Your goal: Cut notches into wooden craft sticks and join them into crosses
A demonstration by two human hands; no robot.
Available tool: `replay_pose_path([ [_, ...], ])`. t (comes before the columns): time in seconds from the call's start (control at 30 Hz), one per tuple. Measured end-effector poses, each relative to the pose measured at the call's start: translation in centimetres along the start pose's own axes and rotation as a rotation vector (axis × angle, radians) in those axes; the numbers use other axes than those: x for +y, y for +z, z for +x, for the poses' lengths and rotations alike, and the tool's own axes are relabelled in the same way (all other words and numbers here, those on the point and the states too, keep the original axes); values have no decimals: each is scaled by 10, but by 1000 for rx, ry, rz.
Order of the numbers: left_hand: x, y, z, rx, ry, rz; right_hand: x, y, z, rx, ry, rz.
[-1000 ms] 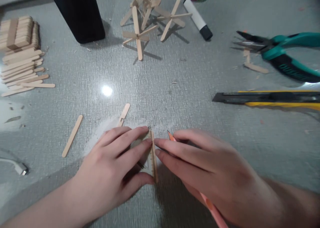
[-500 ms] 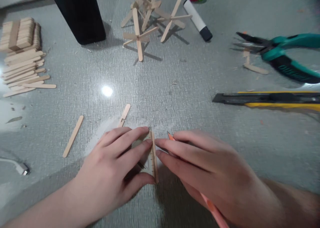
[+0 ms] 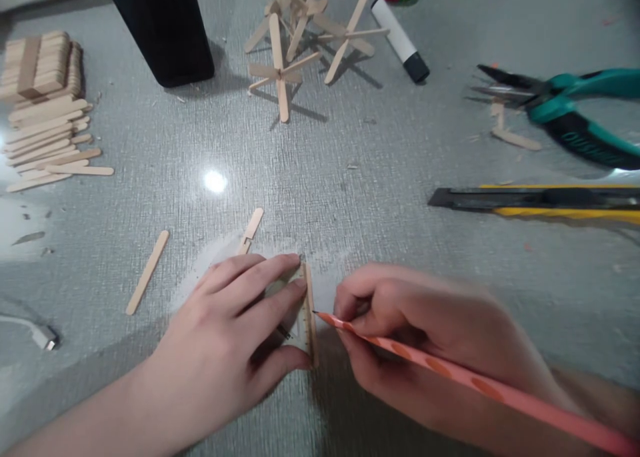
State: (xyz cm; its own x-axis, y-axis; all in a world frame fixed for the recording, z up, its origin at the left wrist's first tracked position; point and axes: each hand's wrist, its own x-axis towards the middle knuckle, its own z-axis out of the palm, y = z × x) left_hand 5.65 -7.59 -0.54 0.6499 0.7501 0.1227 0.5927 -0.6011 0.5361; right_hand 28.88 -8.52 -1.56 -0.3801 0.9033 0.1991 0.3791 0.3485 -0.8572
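My left hand presses a clear ruler flat on the table, its fingertips and thumb at the ruler's right edge. A wooden craft stick lies along that edge, by the thumb tip. In my right hand is a pink pencil with orange spots, pinched near its sharpened end. The pencil point is at the right side of the stick; whether it touches is hard to tell. Just beyond my left hand lies a notched craft stick, partly hidden by the fingers.
A single craft stick lies left, near a white cable. Piled sticks and a bundle sit farther back. A black object, crossed-stick pieces and a white tube stand behind; pliers and a cutter lie right.
My right hand has turned and drawn back from the ruler's edge, now pinching the pencil with its point brought to the stick. My left hand stays in place.
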Motion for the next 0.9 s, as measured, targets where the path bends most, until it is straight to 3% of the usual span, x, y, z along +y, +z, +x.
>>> replay_pose_path([
  [0.9,1,0,0,4,-5,-2,2,0,-2,-68,8,-119],
])
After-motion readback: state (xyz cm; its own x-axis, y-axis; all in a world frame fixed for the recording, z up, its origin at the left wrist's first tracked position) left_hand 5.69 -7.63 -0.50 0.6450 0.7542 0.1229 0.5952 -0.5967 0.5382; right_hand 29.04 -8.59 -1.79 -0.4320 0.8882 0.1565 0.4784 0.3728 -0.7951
